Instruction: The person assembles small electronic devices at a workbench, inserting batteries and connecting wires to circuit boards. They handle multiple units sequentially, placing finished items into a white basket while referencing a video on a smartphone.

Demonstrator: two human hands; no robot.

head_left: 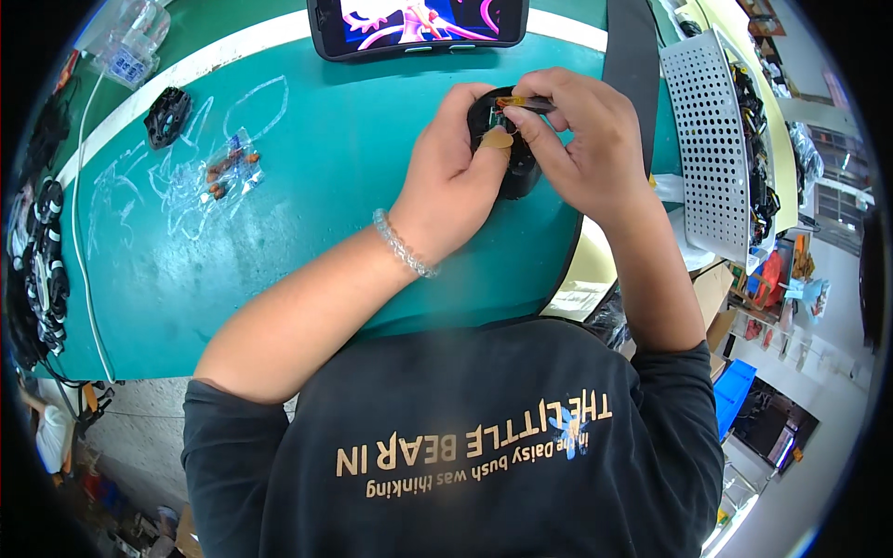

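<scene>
Green desk (307, 270), black housing (521, 181) just on the near side of the phone (419, 23): left hand (451, 172) cradles it, right hand (600, 130) pinches a slim dark piece (537, 103); light, steady pressure probably serves best.

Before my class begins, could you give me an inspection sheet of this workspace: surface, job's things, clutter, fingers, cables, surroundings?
Surface: green tabletop with pale looping marks.
Job's things: black casing, held; small dark-and-amber piece at its upper end.
Clutter: black part and clear bag of orange-brown pieces on the left; lit screen at the far side.
Fingers: left fingers grip the casing; right fingers pinch the small piece.
Cables: white cable along the left; black-and-white bundle beyond it.
Surroundings: perforated basket and blue bin on the right.
</scene>
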